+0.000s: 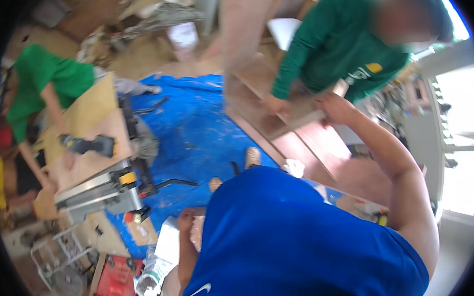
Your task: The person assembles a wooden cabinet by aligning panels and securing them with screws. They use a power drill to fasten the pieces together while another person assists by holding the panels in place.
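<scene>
The right hand (334,108) curls onto a wooden frame (302,114) beside a blue sheet (192,121), near a lettered green sweatshirt (336,36). How open the left hand (186,219) is, or what it holds, I cannot tell.

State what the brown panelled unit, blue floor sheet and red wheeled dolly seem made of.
Brown panelled unit: probably plywood or veneered board, smooth; flat, thin-edged brown faces.
Blue floor sheet: likely plastic tarpaulin, slightly shiny; creases catch light.
Red wheeled dolly: perhaps smooth-looking plastic; even colour, though possibly painted metal.

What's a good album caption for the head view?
Right hand at a wooden board, a co-worker in dark green opposite, blue sheet on the floor.
</scene>
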